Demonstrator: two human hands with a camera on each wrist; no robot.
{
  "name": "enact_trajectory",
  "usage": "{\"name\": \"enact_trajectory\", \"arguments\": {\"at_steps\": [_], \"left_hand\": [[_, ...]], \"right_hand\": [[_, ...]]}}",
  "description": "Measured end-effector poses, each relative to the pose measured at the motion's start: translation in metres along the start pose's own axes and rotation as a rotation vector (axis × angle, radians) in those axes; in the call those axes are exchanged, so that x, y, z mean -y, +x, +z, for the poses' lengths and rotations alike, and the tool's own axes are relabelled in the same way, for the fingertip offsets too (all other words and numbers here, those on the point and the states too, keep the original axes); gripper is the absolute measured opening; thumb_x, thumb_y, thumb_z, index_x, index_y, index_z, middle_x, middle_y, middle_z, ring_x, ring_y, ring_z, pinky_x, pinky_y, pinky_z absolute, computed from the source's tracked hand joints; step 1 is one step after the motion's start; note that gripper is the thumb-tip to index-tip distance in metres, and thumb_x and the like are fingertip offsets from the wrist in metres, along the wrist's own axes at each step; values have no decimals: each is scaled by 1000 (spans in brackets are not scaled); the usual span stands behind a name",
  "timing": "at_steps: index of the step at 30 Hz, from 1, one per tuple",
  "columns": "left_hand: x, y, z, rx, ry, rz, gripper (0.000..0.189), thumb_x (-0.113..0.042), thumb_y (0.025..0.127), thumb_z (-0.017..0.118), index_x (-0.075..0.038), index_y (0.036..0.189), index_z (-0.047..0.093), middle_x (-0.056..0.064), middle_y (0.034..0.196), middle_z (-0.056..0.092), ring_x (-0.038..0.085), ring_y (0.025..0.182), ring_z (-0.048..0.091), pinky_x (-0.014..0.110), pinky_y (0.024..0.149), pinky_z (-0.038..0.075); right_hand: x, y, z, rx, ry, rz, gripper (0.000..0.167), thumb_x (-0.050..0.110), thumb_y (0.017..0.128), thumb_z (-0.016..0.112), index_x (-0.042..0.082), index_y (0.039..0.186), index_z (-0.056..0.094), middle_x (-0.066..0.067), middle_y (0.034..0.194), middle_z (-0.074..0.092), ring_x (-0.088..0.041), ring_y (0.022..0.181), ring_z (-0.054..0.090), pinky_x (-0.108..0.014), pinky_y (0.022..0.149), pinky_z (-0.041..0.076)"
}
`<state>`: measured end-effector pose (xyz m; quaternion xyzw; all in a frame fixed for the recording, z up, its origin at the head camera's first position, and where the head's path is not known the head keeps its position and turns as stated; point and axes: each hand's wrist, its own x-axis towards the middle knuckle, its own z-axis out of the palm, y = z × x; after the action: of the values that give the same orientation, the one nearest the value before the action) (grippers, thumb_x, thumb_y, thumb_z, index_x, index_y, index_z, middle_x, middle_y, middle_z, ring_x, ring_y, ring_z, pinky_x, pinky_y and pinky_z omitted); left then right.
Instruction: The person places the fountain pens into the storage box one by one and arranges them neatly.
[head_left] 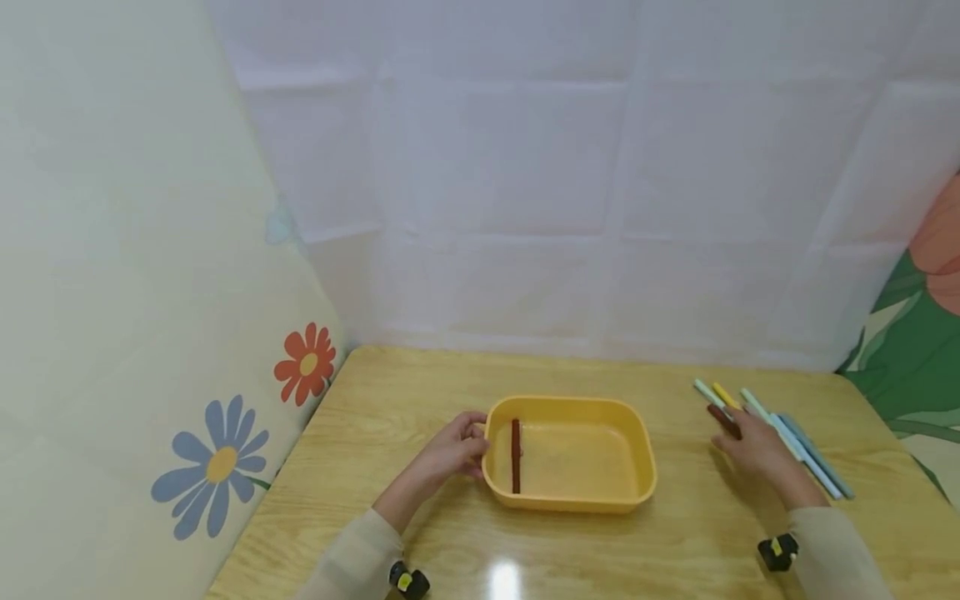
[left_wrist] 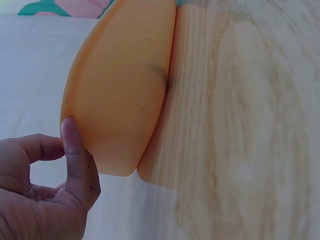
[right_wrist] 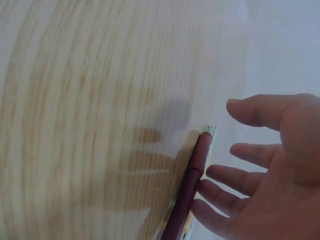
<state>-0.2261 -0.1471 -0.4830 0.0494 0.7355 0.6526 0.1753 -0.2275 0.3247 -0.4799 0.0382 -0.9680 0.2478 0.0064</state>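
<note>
A yellow plastic tray (head_left: 588, 458) sits on the wooden table with a dark red marker (head_left: 516, 467) lying lengthwise along its left end. My left hand (head_left: 452, 447) pinches the tray's left rim, and the left wrist view shows a fingertip (left_wrist: 71, 131) against its outer wall. To the right, my right hand (head_left: 765, 454) reaches over a bunch of markers. Its fingers are extended beside another dark red marker (right_wrist: 185, 200), the thumb apart from it. The fingertips appear to touch that marker's side. Part of the bunch is hidden under the hand.
Around the right hand lie a yellow marker (head_left: 724, 394), pale green markers (head_left: 753, 403) and blue ones (head_left: 821, 462). A white cloth (head_left: 525, 208) hangs behind the table (head_left: 360, 442), and a flowered sheet (head_left: 127, 333) on the left.
</note>
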Motion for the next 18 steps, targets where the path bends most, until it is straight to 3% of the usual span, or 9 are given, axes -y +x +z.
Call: {"name": "enact_trajectory", "arguments": {"at_steps": [5,12,18], "left_hand": [[-1,-5,1,9,3,-2,52,-2,93,58,7,141,40,6,93,51,15,70,57,26,57,55],[-6,-7,1,-4,18,3,52,-4,93,58,7,141,40,7,95,51,16,73,57,27,58,56],[-5,-7,1,-5,16,-7,52,-3,92,58,6,140,41,6,96,53,16,73,58,26,58,55]], "right_hand": [[0,1,3,21,-38,13,54,13,92,65,-19,133,48,-47,128,48,-65,118,47,-69,98,42],[2,7,1,52,-62,45,52,9,92,63,-17,135,48,-47,129,47,-63,118,47,-70,97,43],[-1,12,1,92,-34,85,52,-4,86,54,-18,135,47,-36,116,55,-50,105,56,-62,89,48]]}}
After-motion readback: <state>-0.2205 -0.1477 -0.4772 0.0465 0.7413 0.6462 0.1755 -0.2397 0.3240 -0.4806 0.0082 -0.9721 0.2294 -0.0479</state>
